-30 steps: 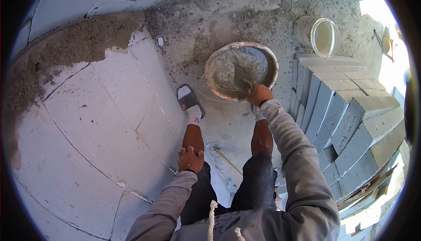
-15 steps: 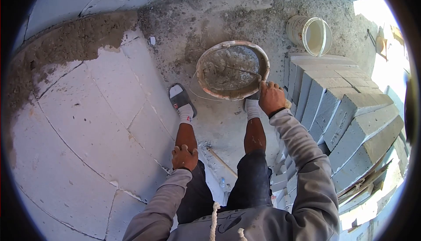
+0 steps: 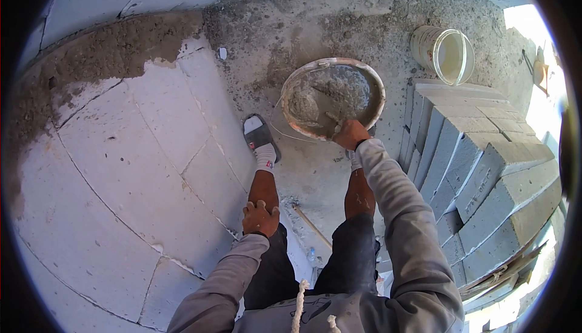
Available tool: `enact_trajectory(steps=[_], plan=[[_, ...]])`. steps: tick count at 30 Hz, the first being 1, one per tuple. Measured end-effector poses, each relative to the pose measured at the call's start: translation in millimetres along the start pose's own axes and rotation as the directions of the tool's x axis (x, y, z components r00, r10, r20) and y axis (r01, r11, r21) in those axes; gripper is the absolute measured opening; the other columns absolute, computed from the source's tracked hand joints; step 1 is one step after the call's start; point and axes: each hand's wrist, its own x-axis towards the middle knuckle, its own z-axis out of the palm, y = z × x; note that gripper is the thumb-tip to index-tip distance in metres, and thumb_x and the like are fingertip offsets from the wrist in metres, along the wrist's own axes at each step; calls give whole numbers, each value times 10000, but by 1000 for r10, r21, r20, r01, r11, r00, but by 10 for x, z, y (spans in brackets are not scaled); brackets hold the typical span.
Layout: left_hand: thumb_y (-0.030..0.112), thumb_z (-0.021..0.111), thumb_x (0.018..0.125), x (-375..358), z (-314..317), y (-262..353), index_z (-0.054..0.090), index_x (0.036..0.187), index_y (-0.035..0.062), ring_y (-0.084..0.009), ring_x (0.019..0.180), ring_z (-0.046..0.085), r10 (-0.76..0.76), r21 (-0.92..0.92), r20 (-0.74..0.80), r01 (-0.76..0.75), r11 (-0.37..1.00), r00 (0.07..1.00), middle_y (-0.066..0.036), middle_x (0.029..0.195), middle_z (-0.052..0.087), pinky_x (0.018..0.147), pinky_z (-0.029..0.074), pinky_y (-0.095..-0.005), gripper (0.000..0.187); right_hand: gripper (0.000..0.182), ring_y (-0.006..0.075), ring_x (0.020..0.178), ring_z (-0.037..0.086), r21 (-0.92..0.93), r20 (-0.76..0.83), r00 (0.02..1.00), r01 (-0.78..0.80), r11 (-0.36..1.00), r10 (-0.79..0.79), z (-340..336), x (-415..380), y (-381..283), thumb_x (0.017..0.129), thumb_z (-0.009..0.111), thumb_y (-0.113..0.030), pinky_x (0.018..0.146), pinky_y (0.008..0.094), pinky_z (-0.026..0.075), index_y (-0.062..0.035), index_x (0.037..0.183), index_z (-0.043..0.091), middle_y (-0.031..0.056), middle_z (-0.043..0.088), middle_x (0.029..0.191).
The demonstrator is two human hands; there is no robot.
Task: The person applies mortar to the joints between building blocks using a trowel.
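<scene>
A round bucket (image 3: 333, 61) of wet grey mortar (image 3: 348, 84) stands on the floor in front of my feet. My right hand (image 3: 351, 134) is at its near rim, closed round the handle of a trowel (image 3: 332, 117). The trowel's blade is down in the mortar and mostly hidden. My left hand (image 3: 260, 218) rests on my left leg near the knee, fingers apart and slightly bent, holding nothing.
White block wall (image 3: 145, 145) runs along the left, with grey mortar smeared at its far end. Stacked blocks (image 3: 485, 169) stand on the right. Beyond them a white pail (image 3: 433, 48) lies tipped. A thin stick (image 3: 312, 227) is between my legs.
My right hand has moved left and slightly down to the bucket's near rim, and the trowel has sunk into the mortar, which looks freshly stirred. My left hand stays on my leg.
</scene>
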Motion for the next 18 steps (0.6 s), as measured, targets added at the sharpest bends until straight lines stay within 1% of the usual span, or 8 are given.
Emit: enact_trajectory(steps=[3,4,5,7,8,13,16,18], plan=[[420,577,842,-29,-71,57,546,1201,27,-386,1174,462,-17,-1,87,17,1000,996,-227,1218,469,938,451,-474,534,282,370,850,659,55,119,988,94,994,-100,45,-67,278,732,627,-274,789,421,525,-41,867,714,209,680,854],[419,575,842,-25,-66,65,547,1199,26,-385,1173,462,-21,5,84,21,1000,996,-227,1216,470,939,449,-474,532,286,357,814,656,70,-87,932,358,931,-352,261,-51,594,710,663,-281,767,424,524,-51,875,704,202,676,840],[419,574,843,-32,-55,69,548,1197,26,-385,1173,462,-24,12,85,23,1000,996,-227,1215,471,941,448,-474,530,286,357,814,656,71,-88,933,354,932,-348,240,-173,675,710,663,-281,767,424,524,-51,875,704,202,676,840],[433,580,834,1,-31,64,563,1173,41,-388,1165,473,-18,9,57,17,1000,998,-225,1210,484,946,440,-474,519,324,348,808,658,347,-102,971,237,907,-215,155,-314,799,681,703,-279,757,418,523,-21,875,685,210,671,838],[448,586,826,-23,0,53,578,1149,56,-390,1157,483,-17,8,38,16,1000,999,-224,1205,498,951,432,-474,509,335,362,820,656,143,17,992,120,982,-123,134,-296,830,668,725,-272,765,410,522,-13,877,683,217,673,854],[454,580,828,-40,-37,99,572,1160,46,-393,1169,482,-21,20,33,21,1000,999,-227,1206,499,957,434,-473,526,350,396,841,642,159,-27,997,74,985,-70,-6,-483,517,680,721,-263,758,429,516,-12,920,676,241,662,854],[453,575,833,-59,-45,97,568,1167,38,-394,1173,481,-23,11,47,22,1000,999,-230,1211,499,962,435,-471,533,384,378,812,656,317,-189,968,220,923,-165,-62,-610,174,702,713,-228,744,427,517,7,998,642,222,671,876],[452,573,835,-20,-48,94,565,1171,33,-394,1175,480,-27,7,32,27,1000,999,-231,1210,500,963,435,-470,537,404,298,745,659,667,-25,987,132,733,-156,24,-588,28,722,705,-188,706,400,521,20,1053,602,169,666,879]])
